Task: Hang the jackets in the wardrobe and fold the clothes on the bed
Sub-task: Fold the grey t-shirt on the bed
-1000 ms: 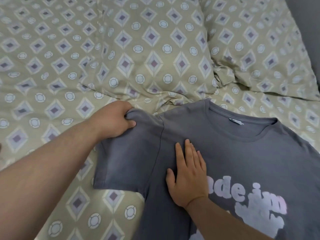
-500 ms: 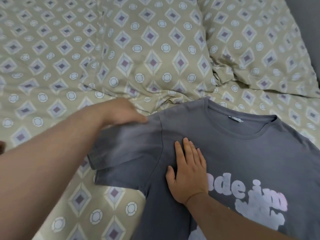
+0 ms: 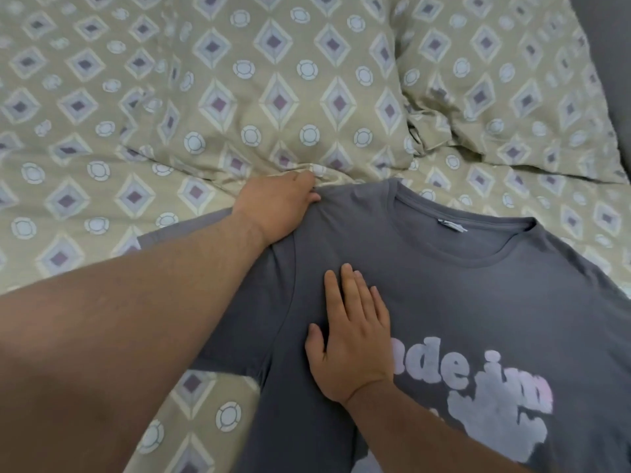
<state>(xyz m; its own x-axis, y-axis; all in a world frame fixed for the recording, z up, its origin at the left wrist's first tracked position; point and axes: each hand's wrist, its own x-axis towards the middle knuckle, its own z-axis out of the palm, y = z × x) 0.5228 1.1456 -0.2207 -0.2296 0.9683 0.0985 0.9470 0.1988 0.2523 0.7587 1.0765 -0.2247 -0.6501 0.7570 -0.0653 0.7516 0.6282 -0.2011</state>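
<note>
T-shirt (image 3: pixel 478 302) — left hand (image 3: pixel 276 206), right hand (image 3: pixel 351 339) atop

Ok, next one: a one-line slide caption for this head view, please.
Right hand presses flat on a grey printed T-shirt on the patterned bed while the left hand holds its shoulder.

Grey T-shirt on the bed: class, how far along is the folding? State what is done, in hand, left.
Done: the grey T-shirt with pale lettering lies spread face up on the patterned beige bedding. In hand: the right hand presses flat on its chest; the left hand is at its shoulder. Left: no finished fold shows yet.
</note>
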